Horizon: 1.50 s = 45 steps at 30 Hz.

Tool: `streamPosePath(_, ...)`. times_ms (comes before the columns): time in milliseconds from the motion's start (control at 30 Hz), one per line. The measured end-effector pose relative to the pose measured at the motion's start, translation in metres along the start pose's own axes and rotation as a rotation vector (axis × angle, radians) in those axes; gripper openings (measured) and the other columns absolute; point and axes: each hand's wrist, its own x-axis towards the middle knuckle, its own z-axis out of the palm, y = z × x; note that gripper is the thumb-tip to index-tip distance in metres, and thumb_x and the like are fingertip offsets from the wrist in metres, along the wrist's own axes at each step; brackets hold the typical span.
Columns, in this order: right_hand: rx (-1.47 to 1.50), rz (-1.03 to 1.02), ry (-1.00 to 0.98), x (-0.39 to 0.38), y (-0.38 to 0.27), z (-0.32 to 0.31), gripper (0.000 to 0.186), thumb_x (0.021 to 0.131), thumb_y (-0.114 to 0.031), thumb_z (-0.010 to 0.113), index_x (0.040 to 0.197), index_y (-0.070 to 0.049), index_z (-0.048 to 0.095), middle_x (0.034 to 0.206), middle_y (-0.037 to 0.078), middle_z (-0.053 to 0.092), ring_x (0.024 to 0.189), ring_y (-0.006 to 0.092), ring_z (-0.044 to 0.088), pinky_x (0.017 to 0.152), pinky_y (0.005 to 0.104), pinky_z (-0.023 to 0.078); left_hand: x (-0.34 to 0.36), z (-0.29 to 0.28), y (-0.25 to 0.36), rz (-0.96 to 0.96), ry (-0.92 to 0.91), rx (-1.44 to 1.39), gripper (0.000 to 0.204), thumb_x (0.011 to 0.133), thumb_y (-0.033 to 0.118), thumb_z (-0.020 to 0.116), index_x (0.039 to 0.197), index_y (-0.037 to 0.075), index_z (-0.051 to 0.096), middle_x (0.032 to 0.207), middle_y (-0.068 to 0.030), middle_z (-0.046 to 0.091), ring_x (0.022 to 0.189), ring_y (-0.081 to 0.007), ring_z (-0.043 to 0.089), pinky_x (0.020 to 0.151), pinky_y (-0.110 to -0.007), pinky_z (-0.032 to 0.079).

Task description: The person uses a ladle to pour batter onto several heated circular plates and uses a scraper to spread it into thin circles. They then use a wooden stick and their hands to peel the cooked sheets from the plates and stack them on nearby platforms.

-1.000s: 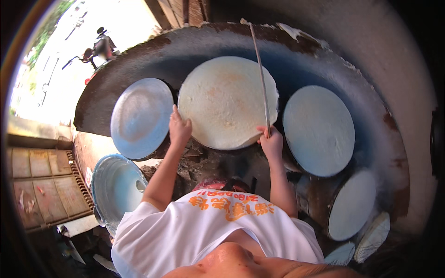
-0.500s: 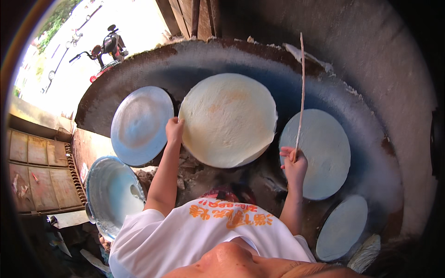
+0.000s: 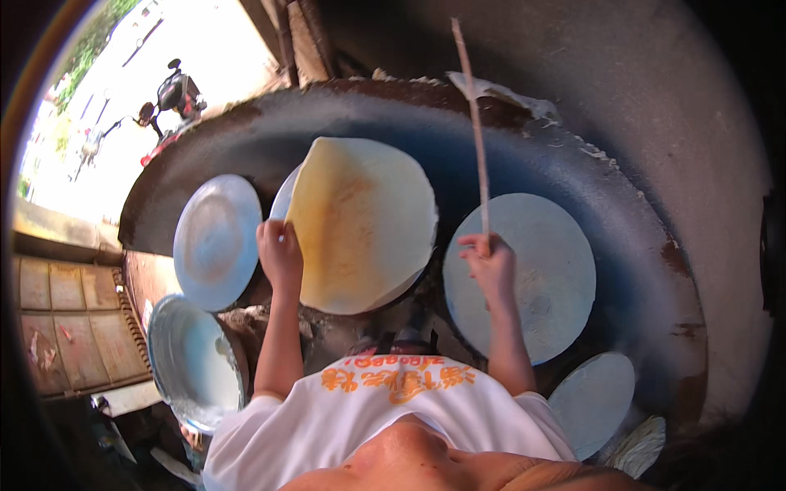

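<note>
A large, thin, pale yellow flatbread (image 3: 372, 225) with brownish patches lies over the middle round griddle (image 3: 283, 195). Its left edge is raised and folded up, uncovering a strip of the griddle's blue-grey surface. My left hand (image 3: 281, 252) is closed on that raised edge. In my right hand (image 3: 491, 268) is a long thin wooden stick (image 3: 472, 110), held upright with some fingers stretched out. This hand is over the right griddle (image 3: 544, 286), which carries a pale grey-white round layer. On the left stands another griddle (image 3: 217, 241) with a brownish ring on its surface.
A bucket (image 3: 168, 385) of whitish liquid with a ladle-like thing in it stands at the lower left. Another pale round griddle (image 3: 596, 403) lies at the lower right, beside a stack of thin sheets (image 3: 641, 448). A dark curved rim (image 3: 368, 92) runs behind the griddles.
My left hand has pulled the flatbread's left edge up and over, baring part of the griddle. The stick now leans more to the left. The whole view has shifted somewhat.
</note>
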Motion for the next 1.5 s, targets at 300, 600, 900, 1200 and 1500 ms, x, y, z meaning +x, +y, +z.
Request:
streamPosePath(300,0.026,-0.456,-0.061,0.097,-0.042,0.04,0.029,0.074,-0.006,0.065,0.102,-0.002,0.058,0.08,0.011,0.058,0.067,0.0234,0.061,0.061,0.0322,0.05,-0.086,-0.053,0.072,0.151,0.008,-0.098,0.005,0.086,0.001,0.056,0.085,0.001,0.051,0.082,-0.0118,0.051,0.08,-0.027,0.049,0.07,-0.036,0.04)
streamPosePath(600,-0.037,-0.481,-0.385,0.051,-0.105,-0.003,0.019,0.075,-0.003,0.064,0.093,-0.007,0.062,0.069,0.001,0.058,0.061,0.0092,0.062,0.051,0.0233,0.046,-0.125,-0.088,0.053,0.253,0.16,-0.189,0.004,0.088,0.001,0.054,0.09,0.001,0.051,0.086,-0.0127,0.052,0.081,-0.0284,0.049,0.07,-0.036,0.04)
streamPosePath(900,0.104,-0.284,0.247,-0.139,-0.079,-0.074,0.019,0.078,0.002,0.061,0.069,-0.006,0.046,0.08,0.007,0.069,0.058,0.0111,0.059,0.056,0.0263,0.049,-0.178,-0.136,0.054,0.566,-0.012,-0.487,0.018,0.092,0.02,0.055,0.097,0.003,0.053,0.09,-0.0144,0.053,0.085,-0.0278,0.052,0.08,-0.039,0.043)
streamPosePath(1200,0.092,-0.079,0.528,-0.382,-0.08,-0.242,0.022,0.073,0.0,0.068,0.074,-0.006,0.047,0.071,0.002,0.057,0.053,0.0084,0.054,0.046,0.0248,0.044,-0.159,-0.15,0.22,0.831,-0.554,-0.772,0.019,0.096,0.013,0.052,0.105,-0.002,0.059,0.096,-0.013,0.064,0.087,-0.0209,0.061,0.079,-0.036,0.049)
streamPosePath(1500,-0.394,0.094,1.291,-0.637,0.006,-0.581,0.027,0.07,-0.006,0.074,0.074,-0.005,0.048,0.077,0.01,0.065,0.06,0.0143,0.062,0.049,0.0288,0.049,-0.448,-0.051,0.64,1.522,-0.593,-1.086,0.021,0.086,0.014,0.064,0.106,0.009,0.064,0.081,-0.0148,0.066,0.07,-0.0302,0.064,0.058,-0.037,0.05)
